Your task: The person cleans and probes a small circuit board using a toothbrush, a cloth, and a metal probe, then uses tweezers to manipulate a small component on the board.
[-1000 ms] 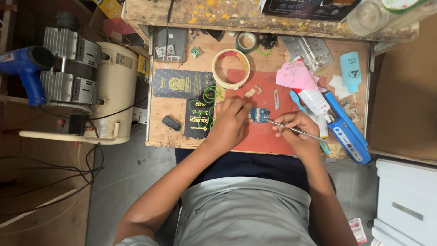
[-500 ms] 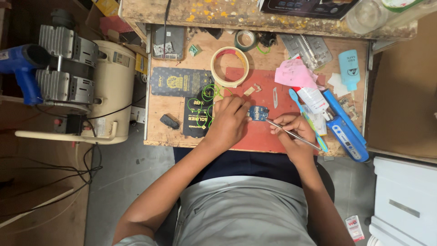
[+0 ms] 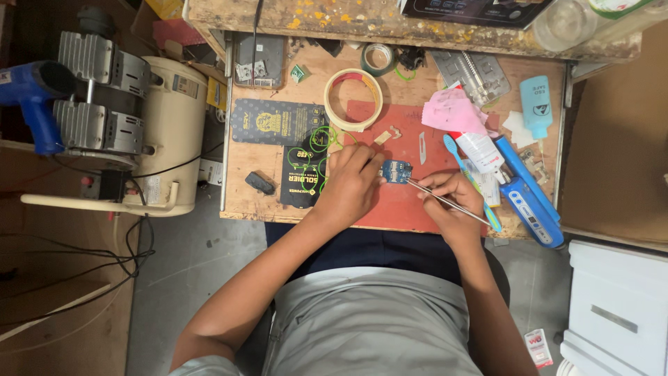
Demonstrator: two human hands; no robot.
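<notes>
Holding steady, the left hand (image 3: 355,182) pins a small blue circuit board (image 3: 396,170) on the red mat (image 3: 390,202) at the middle of the table (image 3: 240,188), its fingers closed on the board's left edge. The right hand (image 3: 449,198) pinches metal tweezers (image 3: 445,202) whose tips touch the board's right side. Compared with half a second and a second ago, almost nothing has moved: both grips stay clenched, board and tweezer tips in the same place, which suggests slow, fine work on one spot. A tape roll (image 3: 353,99) lies beyond the board, a blue toothbrush (image 3: 466,174) just right
</notes>
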